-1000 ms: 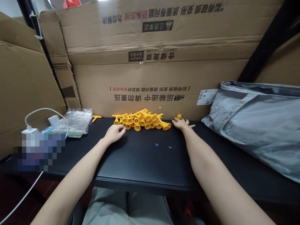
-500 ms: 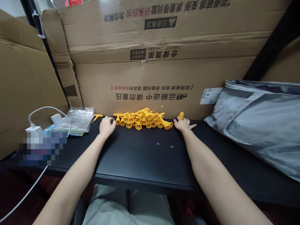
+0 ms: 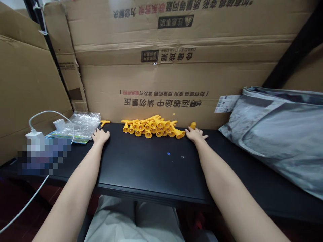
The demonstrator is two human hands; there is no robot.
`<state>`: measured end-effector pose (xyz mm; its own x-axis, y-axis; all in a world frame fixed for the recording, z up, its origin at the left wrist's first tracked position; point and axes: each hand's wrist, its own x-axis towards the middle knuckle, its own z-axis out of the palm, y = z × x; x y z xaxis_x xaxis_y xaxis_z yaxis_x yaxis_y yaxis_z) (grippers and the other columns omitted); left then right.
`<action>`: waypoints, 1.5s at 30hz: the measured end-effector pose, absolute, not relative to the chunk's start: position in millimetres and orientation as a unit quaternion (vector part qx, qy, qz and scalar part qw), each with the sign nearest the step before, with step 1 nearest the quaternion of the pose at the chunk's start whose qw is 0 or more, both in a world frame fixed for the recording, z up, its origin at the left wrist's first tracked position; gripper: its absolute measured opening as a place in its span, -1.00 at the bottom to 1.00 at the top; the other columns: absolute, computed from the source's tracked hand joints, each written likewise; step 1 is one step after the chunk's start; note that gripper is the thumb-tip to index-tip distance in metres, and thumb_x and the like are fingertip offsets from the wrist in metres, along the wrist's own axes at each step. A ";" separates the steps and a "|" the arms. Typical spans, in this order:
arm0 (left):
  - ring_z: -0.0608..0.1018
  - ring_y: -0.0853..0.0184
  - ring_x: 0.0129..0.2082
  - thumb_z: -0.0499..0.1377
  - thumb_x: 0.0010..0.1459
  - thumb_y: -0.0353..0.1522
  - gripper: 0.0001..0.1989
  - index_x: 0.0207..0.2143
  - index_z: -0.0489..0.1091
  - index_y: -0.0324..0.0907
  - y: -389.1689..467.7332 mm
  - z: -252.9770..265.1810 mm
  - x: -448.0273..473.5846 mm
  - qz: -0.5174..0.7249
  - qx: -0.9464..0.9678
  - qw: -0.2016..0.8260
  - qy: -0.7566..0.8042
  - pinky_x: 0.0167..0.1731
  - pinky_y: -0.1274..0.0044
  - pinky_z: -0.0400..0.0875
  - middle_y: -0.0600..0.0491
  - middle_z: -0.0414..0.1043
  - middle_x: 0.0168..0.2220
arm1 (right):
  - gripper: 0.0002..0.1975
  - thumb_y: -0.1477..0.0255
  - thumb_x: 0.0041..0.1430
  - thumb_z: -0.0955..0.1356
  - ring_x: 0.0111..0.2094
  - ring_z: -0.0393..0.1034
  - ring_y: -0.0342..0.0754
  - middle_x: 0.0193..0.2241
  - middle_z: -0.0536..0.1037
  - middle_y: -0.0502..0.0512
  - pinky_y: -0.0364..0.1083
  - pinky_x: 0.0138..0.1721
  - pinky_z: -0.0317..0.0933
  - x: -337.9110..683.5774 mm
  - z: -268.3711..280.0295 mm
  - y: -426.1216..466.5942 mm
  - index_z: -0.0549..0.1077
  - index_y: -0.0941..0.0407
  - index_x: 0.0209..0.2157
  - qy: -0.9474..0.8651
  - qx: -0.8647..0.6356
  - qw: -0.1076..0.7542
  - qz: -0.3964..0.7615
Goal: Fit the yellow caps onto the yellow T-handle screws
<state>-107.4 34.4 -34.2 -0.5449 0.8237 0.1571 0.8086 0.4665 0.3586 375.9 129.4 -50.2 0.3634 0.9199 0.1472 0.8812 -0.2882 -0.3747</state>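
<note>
My left hand (image 3: 100,136) rests low over the table with its fingers apart, just in front of a yellow T-shaped handle (image 3: 105,123). A thin dark part runs from that handle towards my fingertips; whether they touch it is hard to see. My right hand (image 3: 195,134) has its thumb and forefinger around a yellow cone-shaped plastic piece (image 3: 193,125), while its other fingers stretch out to the right. Between the hands lies a pile of yellow T-shaped plastic pieces with flared, hollow ends (image 3: 153,126), most openings facing me.
Cardboard (image 3: 164,79) walls the back of the black table (image 3: 141,164). On the left are clear plastic packaging (image 3: 83,122), a white charger (image 3: 34,135) with its cable and a blurred-out object. A grey bag (image 3: 277,124) stands on the right. Small scraps (image 3: 168,153) lie in front.
My left hand has moved left, away from the pile's left end to the yellow T-shaped handle, and its fingers have spread. My right hand stays at the yellow cone-shaped piece.
</note>
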 end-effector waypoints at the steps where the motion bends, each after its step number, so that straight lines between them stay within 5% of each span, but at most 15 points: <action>1: 0.10 -0.05 0.27 -0.04 0.10 -0.19 -0.43 0.09 0.30 -0.33 33.8 -33.6 -106.6 0.196 0.481 0.016 0.854 0.18 0.14 -0.01 -0.27 0.10 0.25 | -0.48 0.21 0.27 0.10 0.25 -0.11 0.30 0.24 0.12 0.32 0.51 0.08 -0.21 374.4 -49.7 127.6 0.23 0.03 0.20 -0.562 -0.801 0.204 0.039; 11: 0.29 -0.05 0.11 -0.07 0.13 -0.28 -0.53 -0.07 0.44 -0.36 23.7 -26.2 -90.9 0.153 0.544 -0.057 0.823 0.13 0.10 0.04 -0.32 0.29 0.08 | -0.59 0.33 0.23 0.15 0.07 0.21 0.20 0.04 0.28 0.37 0.34 0.12 -0.17 358.5 -37.5 102.6 0.31 0.13 0.06 -0.506 -0.785 0.357 -0.014; 27: 0.39 0.08 0.02 -0.06 0.18 -0.27 -0.61 -0.20 0.49 -0.27 16.6 -16.2 -55.6 0.119 0.685 -0.076 0.715 0.01 0.25 0.26 -0.18 0.41 -0.02 | -0.78 0.40 0.08 0.22 -0.16 0.33 0.01 -0.22 0.37 0.12 0.04 -0.04 0.18 296.5 7.0 61.8 0.32 0.08 -0.19 -0.517 -0.511 0.684 -0.058; 33: 0.52 0.25 -0.15 -0.05 0.14 -0.37 -0.66 -0.16 0.48 -0.19 19.6 -14.1 -55.0 0.265 0.682 0.000 0.682 -0.11 0.48 0.36 -0.05 0.53 -0.18 | -0.81 0.41 0.09 0.24 -0.24 0.34 -0.03 -0.25 0.40 0.09 0.02 -0.08 0.21 274.4 8.4 40.4 0.33 0.07 -0.21 -0.571 -0.467 0.673 -0.057; 38: 0.54 0.07 -0.15 0.04 0.09 -0.31 -0.71 -0.25 0.50 -0.19 19.5 -13.5 -68.4 0.225 0.563 0.004 0.795 -0.21 0.36 0.39 -0.18 0.53 -0.22 | -0.81 0.41 0.09 0.25 -0.20 0.36 0.01 -0.21 0.41 0.12 0.06 -0.05 0.20 272.4 0.6 40.6 0.35 0.06 -0.22 -0.588 -0.497 0.637 -0.037; 45: 0.44 0.03 0.04 0.05 0.05 -0.43 -0.51 0.07 0.28 -0.37 26.3 -24.4 -88.4 0.217 0.562 -0.010 0.798 -0.03 0.30 0.35 -0.29 0.39 0.03 | -0.79 0.42 0.10 0.24 -0.21 0.38 0.02 -0.19 0.42 0.13 0.09 -0.05 0.20 272.0 -5.1 41.2 0.36 0.06 -0.20 -0.606 -0.512 0.607 -0.033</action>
<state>-88.4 26.3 -24.4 -0.3678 0.8928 0.2600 0.9017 0.2742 0.3342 272.0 41.2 -5.1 0.2622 0.5808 0.7707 0.6616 0.4733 -0.5817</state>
